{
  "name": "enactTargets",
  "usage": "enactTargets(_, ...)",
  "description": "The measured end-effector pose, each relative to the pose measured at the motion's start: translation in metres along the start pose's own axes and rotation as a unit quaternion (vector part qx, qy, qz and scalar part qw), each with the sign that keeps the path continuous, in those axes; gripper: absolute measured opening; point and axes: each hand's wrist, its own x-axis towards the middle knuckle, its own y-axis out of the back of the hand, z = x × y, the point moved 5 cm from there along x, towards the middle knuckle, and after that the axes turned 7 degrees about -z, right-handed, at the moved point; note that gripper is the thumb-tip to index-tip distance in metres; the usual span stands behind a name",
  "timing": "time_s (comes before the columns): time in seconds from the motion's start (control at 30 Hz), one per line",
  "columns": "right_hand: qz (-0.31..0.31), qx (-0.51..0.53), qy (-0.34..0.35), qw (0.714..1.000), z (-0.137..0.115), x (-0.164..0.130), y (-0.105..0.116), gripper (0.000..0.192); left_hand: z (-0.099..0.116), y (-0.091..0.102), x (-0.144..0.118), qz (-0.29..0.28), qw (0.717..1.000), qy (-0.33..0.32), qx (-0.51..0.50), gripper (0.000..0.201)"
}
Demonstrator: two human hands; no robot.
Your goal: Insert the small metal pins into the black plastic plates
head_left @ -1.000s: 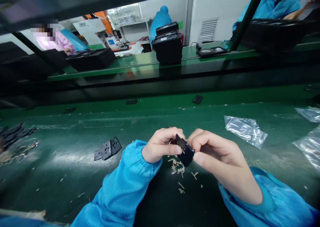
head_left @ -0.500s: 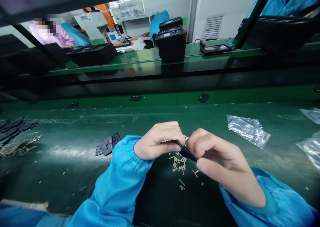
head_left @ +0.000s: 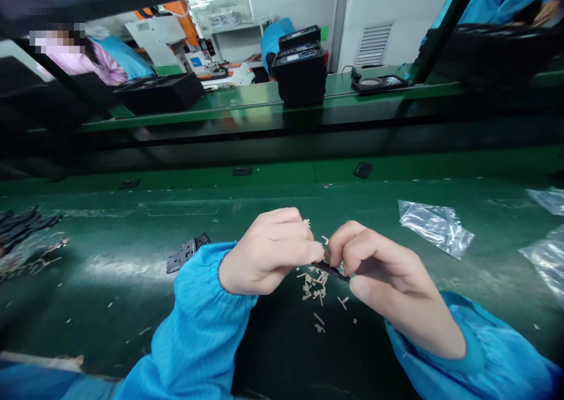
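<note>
A thin black plate-like part (head_left: 332, 270) is seen nearly edge-on between my two hands, above the green work surface (head_left: 145, 306). My right hand (head_left: 388, 265) pinches its right end between thumb and fingers. The fingers of my left hand (head_left: 273, 250) are curled closed at its left end, with the thumb tip against it; the left fingertips are partly hidden. Below the part lie small tan scraps (head_left: 315, 285). Several flat black parts with holes (head_left: 188, 253) rest beside my left sleeve.
A pile of black parts (head_left: 26, 227) lies at the far left with more scraps. Clear plastic bags (head_left: 436, 227) are on the right. Small black pieces (head_left: 363, 170) sit along the back strip. Behind, a raised ledge carries stacked black trays (head_left: 299, 74); other people are beyond it.
My left hand has turned over and shifted slightly left, its thumb now on top. The black part has tilted flatter, while my right hand keeps its pinch.
</note>
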Motion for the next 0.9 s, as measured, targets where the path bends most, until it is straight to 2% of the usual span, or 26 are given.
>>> enactTargets(0.2,0.01,-0.005,-0.008,1.0,0.005,0.001,0.001,0.01,0.002,-0.001,-0.002,-0.009,0.997,0.021,0.074,0.019)
enactTargets(0.33,0.032,-0.007,-0.019,0.999,0.011,0.004,0.008,0.008,-0.005,-0.004,-0.002,-0.025,0.993,0.076,0.092,0.016)
enactTargets(0.43,0.074,-0.04,-0.037,0.996,0.022,0.008,0.018,0.008,-0.021,-0.003,-0.007,0.018,0.986,0.153,0.07,0.01)
enactTargets(0.5,0.059,-0.135,-0.085,0.985,0.038,0.013,0.02,0.012,-0.039,-0.003,-0.014,0.072,0.973,0.213,0.045,0.006)
enactTargets(0.53,0.018,-0.209,-0.121,0.97,0.05,0.016,0.017,0.013,-0.049,-0.005,-0.018,0.089,0.965,0.245,0.035,0.006)
enactTargets(0.57,-0.043,-0.288,-0.158,0.943,0.064,0.018,0.012,0.013,-0.06,-0.008,-0.023,0.095,0.956,0.277,0.026,0.01)
enactTargets(0.63,-0.149,-0.407,-0.211,0.876,0.091,0.022,0.002,0.008,-0.08,-0.018,-0.031,0.079,0.939,0.335,0.022,0.026)
enactTargets(0.67,-0.17,-0.438,-0.225,0.854,0.103,0.024,-0.001,0.006,-0.089,-0.024,-0.034,0.062,0.932,0.357,0.026,0.036)
enactTargets(0.73,-0.175,-0.47,-0.242,0.831,0.12,0.028,-0.005,0.007,-0.101,-0.032,-0.039,0.033,0.926,0.374,0.047,0.048)
enactTargets(0.77,-0.174,-0.485,-0.248,0.821,0.126,0.03,-0.006,0.01,-0.104,-0.034,-0.039,0.018,0.927,0.37,0.062,0.048)
enactTargets(0.9,-0.182,-0.518,-0.259,0.795,0.136,0.035,-0.008,0.012,-0.108,-0.038,-0.04,-0.047,0.929,0.348,0.118,0.025)
